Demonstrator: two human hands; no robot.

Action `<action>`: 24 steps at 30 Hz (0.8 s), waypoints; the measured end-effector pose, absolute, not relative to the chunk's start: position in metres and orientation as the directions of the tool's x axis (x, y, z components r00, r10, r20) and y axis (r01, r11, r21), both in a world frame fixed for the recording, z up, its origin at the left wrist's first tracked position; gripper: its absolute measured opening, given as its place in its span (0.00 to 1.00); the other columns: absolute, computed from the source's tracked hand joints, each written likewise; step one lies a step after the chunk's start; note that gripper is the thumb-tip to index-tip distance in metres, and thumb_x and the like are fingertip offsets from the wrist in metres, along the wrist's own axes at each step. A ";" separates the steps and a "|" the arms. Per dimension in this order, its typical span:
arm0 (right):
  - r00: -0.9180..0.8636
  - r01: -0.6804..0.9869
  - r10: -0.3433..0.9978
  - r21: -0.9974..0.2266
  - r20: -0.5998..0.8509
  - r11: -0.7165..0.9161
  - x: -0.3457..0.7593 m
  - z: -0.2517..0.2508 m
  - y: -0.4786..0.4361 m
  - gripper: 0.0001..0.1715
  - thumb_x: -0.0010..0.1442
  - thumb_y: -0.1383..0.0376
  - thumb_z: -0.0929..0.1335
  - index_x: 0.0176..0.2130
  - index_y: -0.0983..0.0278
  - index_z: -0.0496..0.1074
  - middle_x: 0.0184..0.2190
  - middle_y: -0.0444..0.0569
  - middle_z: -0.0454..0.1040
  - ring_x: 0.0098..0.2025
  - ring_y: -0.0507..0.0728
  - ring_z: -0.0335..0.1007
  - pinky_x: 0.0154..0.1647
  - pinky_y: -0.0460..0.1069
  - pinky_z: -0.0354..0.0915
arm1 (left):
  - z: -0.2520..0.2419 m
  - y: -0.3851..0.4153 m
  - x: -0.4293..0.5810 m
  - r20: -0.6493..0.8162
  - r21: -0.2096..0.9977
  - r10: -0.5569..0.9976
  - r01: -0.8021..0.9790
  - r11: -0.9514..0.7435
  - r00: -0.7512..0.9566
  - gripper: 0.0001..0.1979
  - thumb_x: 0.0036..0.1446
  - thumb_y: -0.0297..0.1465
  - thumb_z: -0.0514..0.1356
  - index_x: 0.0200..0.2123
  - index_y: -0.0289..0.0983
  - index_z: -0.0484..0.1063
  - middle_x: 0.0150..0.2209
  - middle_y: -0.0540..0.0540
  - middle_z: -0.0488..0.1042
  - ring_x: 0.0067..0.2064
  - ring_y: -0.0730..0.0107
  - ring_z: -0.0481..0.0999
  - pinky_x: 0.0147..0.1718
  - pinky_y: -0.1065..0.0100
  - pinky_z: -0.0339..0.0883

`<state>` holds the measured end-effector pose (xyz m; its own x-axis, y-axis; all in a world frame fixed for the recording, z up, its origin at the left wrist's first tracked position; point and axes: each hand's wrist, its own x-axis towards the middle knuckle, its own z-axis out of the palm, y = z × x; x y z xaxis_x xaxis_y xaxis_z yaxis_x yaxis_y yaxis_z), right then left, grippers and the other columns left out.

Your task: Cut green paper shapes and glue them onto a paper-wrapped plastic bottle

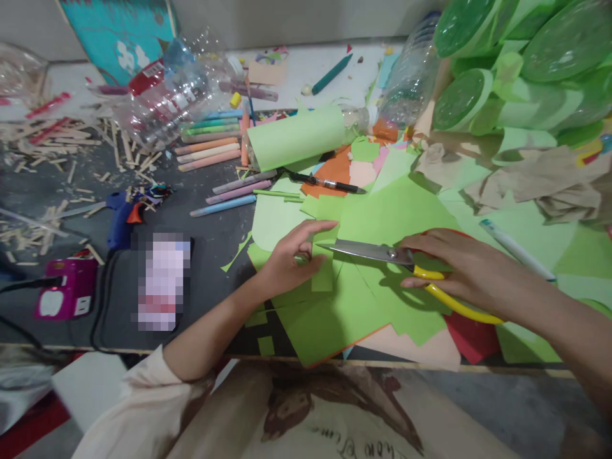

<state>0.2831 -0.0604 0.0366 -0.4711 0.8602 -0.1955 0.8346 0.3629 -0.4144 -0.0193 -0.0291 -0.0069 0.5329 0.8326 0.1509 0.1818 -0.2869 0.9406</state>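
My left hand (299, 255) pinches a narrow strip of green paper (323, 275) between thumb and fingers, above the layered sheets. My right hand (444, 268) grips a pair of scissors (373, 251) with yellow handles, blades pointing left. The blade tips lie at the strip, close to my left fingertips; whether they have cut into it I cannot tell. Under both hands spread several bright green paper sheets (396, 217). Beyond them a black pen (329, 183) rests on the paper, near a bottle wrapped in pale green paper (296, 137).
Coloured markers (210, 153) lie behind my left hand. On the left are a phone (163, 280), a blue glue gun (119, 217), a magenta box (67, 288) and scattered wooden sticks (48, 146). Crumpled brown paper (535, 182) and green bottle pieces (521, 70) crowd the right.
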 end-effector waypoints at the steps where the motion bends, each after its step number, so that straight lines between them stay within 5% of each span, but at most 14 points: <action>1: -0.470 0.836 0.860 -0.413 -0.198 0.362 0.283 0.037 -0.060 0.39 0.62 0.34 0.57 0.48 0.59 0.74 0.38 0.56 0.78 0.32 0.64 0.77 0.28 0.55 0.70 | -0.007 -0.029 -0.019 0.153 0.942 0.832 0.177 -0.286 0.533 0.17 0.65 0.33 0.58 0.57 0.41 0.68 0.54 0.41 0.73 0.26 0.82 0.60 0.24 0.76 0.60; 14: -0.521 0.800 0.844 -0.417 -0.124 0.432 0.289 0.035 -0.061 0.36 0.65 0.37 0.57 0.47 0.59 0.76 0.36 0.56 0.79 0.33 0.63 0.78 0.30 0.53 0.70 | -0.010 -0.029 -0.019 0.177 0.945 0.822 0.140 -0.296 0.542 0.22 0.61 0.24 0.57 0.58 0.43 0.67 0.53 0.43 0.73 0.26 0.83 0.58 0.24 0.78 0.60; 24: -0.480 0.845 0.848 -0.381 -0.225 0.377 0.286 0.039 -0.062 0.38 0.63 0.34 0.55 0.48 0.57 0.73 0.38 0.55 0.78 0.35 0.65 0.77 0.30 0.55 0.70 | -0.007 -0.030 -0.019 0.155 0.937 0.819 0.181 -0.300 0.553 0.20 0.63 0.27 0.57 0.58 0.42 0.67 0.53 0.41 0.73 0.27 0.81 0.59 0.23 0.77 0.62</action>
<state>0.2856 -0.0618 0.0392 -0.4795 0.8483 -0.2248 0.8446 0.3766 -0.3805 -0.0186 -0.0297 -0.0074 0.5529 0.8187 0.1548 0.1814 -0.2996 0.9366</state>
